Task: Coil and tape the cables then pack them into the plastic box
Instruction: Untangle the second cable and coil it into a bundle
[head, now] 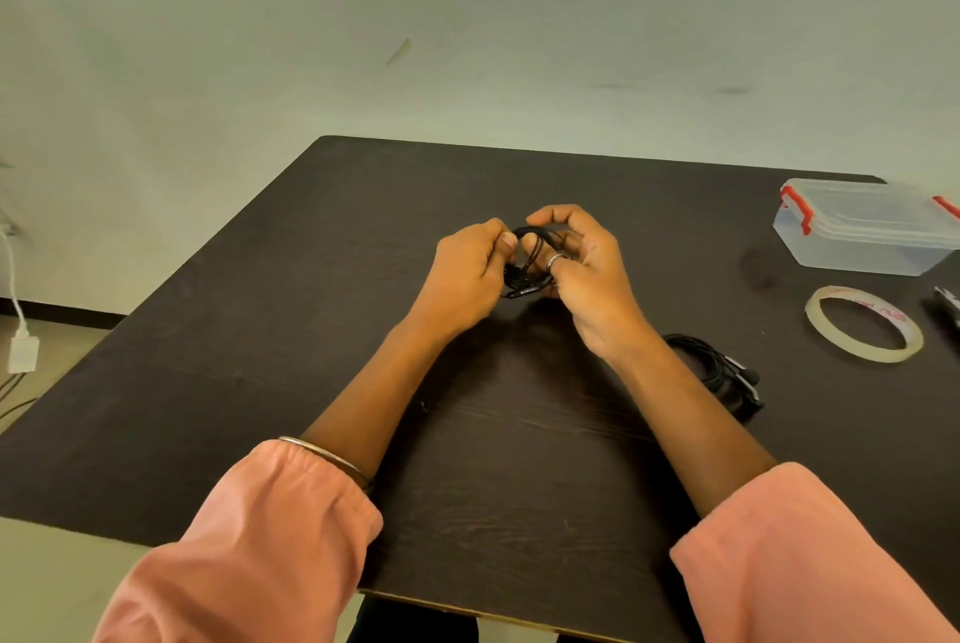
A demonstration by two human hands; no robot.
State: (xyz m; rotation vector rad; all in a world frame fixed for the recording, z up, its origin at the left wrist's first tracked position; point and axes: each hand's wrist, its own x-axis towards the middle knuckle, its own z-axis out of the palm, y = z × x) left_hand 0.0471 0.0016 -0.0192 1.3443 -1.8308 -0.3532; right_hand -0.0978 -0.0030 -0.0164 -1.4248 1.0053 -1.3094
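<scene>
Cable (pixel 530 260), thin, black and partly coiled, sits above the tabletop (pixel 311 330) between our hands. Our left hand (pixel 467 273) and right hand (pixel 582 273) both pinch its loops. We judge it light, floppy and springy, best gripped across the bunched loops.

Plain room (maybe an office), dark table (pixel 260 356), bare wall (pixel 467 18)

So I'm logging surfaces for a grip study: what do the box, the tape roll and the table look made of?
The box looks like clear, slightly frosted plastic, with red clips: the table shows through it. The tape roll seems glossy translucent film, with faint red print inside. The table looks like dark wood-grain laminate, matte; real wood cannot be ruled out.
</scene>
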